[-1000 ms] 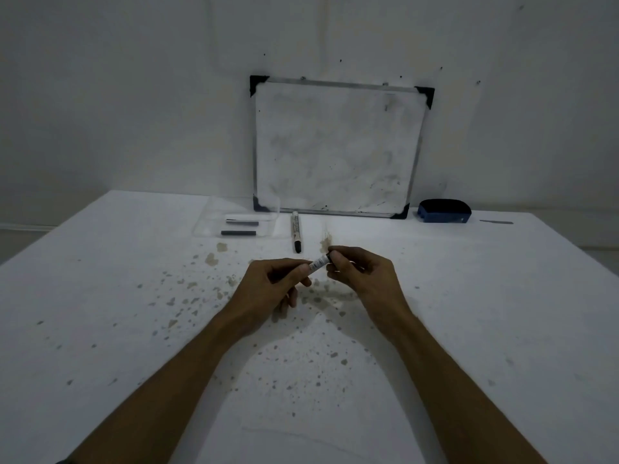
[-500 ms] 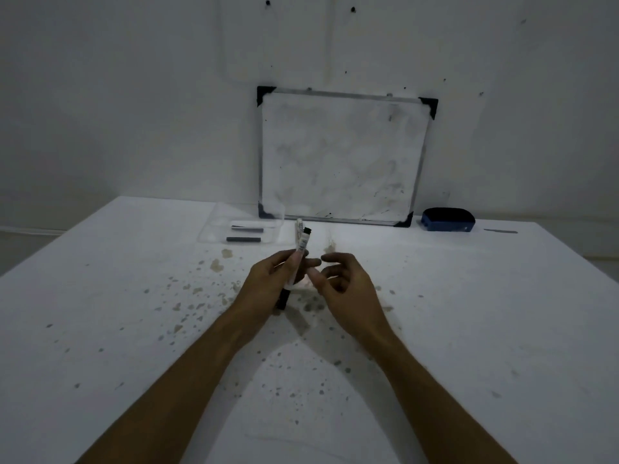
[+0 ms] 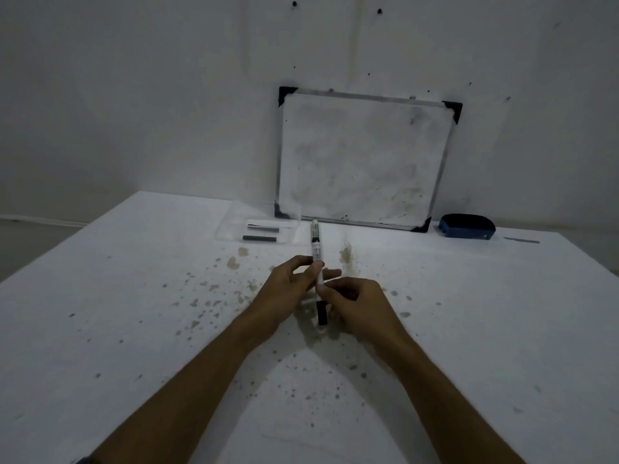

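A white-barrelled marker point(image 3: 320, 281) stands nearly upright over the stained white table point(image 3: 134, 313), its black end point(image 3: 322, 313) pointing down. My left hand point(image 3: 288, 289) pinches the barrel near its upper part between thumb and fingers. My right hand point(image 3: 361, 306) comes in from the right with curled fingers and grips the barrel just above the black end. The marker's top end is hidden behind my left fingers.
A second marker point(image 3: 315, 234) lies on the table just beyond my hands. A smudged whiteboard point(image 3: 361, 162) leans on the wall. A clear tray point(image 3: 231, 229) with two dark sticks sits to its left and a blue eraser point(image 3: 467, 226) to its right.
The marker was held level between both hands, then my left hand turned it upright while my right hand let go. Now my right hand has closed on its lower part.
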The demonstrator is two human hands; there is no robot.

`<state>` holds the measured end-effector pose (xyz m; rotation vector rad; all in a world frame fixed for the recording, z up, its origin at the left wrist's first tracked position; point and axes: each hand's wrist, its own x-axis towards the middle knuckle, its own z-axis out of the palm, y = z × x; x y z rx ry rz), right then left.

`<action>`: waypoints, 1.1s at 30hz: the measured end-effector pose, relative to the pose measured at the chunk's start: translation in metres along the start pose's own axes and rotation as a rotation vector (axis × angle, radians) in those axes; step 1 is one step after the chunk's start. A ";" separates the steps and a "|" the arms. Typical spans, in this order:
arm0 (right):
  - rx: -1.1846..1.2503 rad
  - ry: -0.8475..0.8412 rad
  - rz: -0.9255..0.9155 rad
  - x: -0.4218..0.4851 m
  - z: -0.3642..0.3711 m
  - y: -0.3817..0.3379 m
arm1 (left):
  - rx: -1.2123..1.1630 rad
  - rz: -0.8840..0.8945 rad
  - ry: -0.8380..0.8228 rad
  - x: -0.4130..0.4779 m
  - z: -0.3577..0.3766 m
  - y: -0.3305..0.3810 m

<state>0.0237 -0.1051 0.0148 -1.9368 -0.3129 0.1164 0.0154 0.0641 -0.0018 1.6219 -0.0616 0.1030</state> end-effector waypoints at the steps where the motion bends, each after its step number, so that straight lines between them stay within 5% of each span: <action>1: 0.031 -0.046 0.019 0.001 -0.004 -0.001 | 0.092 0.023 0.025 0.000 -0.001 0.002; 6: 0.106 -0.025 0.040 0.016 -0.025 -0.006 | 0.806 0.180 0.369 0.006 -0.033 -0.007; 9: 0.032 0.056 0.098 0.048 -0.029 -0.007 | 1.077 0.077 0.359 0.008 -0.047 -0.021; 21: -0.447 0.191 0.194 0.169 -0.003 -0.006 | 1.164 0.055 0.360 0.017 -0.043 -0.029; 33: -0.294 0.183 0.247 0.164 0.000 0.002 | 1.153 0.047 0.356 0.017 -0.042 -0.028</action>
